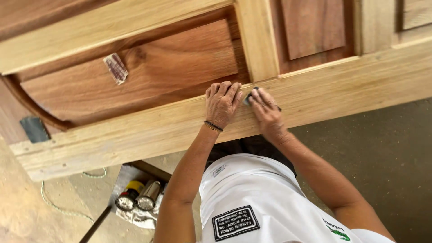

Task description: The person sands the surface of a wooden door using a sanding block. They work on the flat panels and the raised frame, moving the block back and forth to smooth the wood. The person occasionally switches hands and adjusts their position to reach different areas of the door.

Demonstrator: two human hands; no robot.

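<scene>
Both hands on the near rail of a panelled door lying flat

The left hand rests on the door's near rail, with the right hand just beside it to the right, pressing a small sanding pad onto the same rail. Behind the hands lies the recessed panel, and on it, well to the left, a folded sandpaper scrap. Another pad sits at the rail's far left end. Below the door, on the floor, two cans lie side by side on a sheet, left of the person's arm.

A wooden door carries a scrap of sandpaper; two cans lie on the floor below its near edge.
</scene>
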